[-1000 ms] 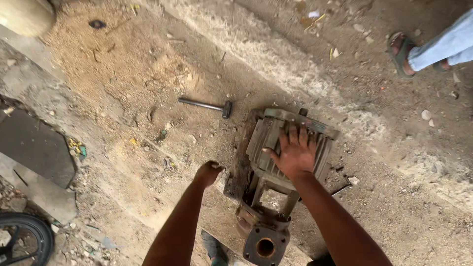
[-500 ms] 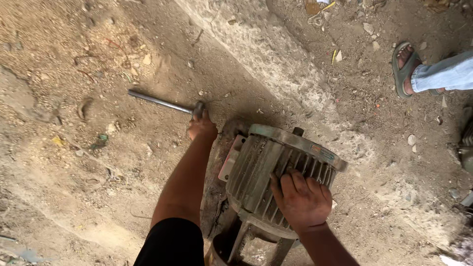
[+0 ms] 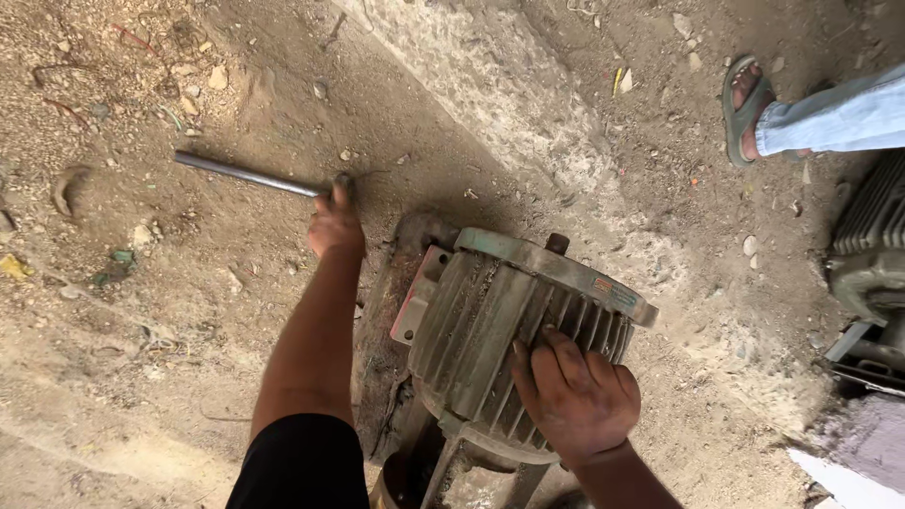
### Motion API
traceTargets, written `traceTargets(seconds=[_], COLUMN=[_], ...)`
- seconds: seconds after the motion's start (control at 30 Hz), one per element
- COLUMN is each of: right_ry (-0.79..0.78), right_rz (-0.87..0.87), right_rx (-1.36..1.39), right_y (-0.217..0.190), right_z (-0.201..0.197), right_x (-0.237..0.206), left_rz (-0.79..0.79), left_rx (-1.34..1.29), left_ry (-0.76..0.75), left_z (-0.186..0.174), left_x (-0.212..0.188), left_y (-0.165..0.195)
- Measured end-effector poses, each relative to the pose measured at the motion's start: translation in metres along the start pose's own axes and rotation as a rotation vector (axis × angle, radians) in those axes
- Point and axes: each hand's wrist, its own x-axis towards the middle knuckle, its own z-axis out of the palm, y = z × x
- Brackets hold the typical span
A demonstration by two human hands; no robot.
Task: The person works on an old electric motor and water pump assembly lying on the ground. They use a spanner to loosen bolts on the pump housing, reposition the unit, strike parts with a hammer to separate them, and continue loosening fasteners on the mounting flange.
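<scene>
A worn green electric motor (image 3: 500, 320) with a ribbed casing lies on the dirt ground. My right hand (image 3: 575, 391) rests flat on its ribs near the lower end, fingers spread. My left hand (image 3: 335, 224) reaches out to the left of the motor and closes around the head end of a hammer (image 3: 247, 175), whose metal handle lies on the ground pointing up-left. The hammer's head is hidden under my fingers.
Another person's foot in a green sandal (image 3: 747, 108) and a light blue trouser leg (image 3: 834, 115) stand at the upper right. A second ribbed motor (image 3: 872, 250) sits at the right edge. Small stones and debris litter the dirt.
My left hand has moved from beside the motor out to the hammer and closed on its head end. My right hand has slid down the motor's ribs. The view has moved closer.
</scene>
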Motion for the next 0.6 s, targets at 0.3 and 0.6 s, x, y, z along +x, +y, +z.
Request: traceTargets(seconds=[0.3, 0.6], right_ry=[0.025, -0.165], right_rz=[-0.003, 0.031], right_rx=[-0.052, 0.165], right_y=[0.001, 0.006], right_z=[0.014, 0.021], right_x=[-0.009, -0.023], left_rz=[0.167, 0.827], left_rx=[0.167, 0.128], left_ry=[-0.210, -0.216], left_z=[-0.032, -0.065], left_x=[-0.036, -0.190], left_y=[-0.030, -0.159])
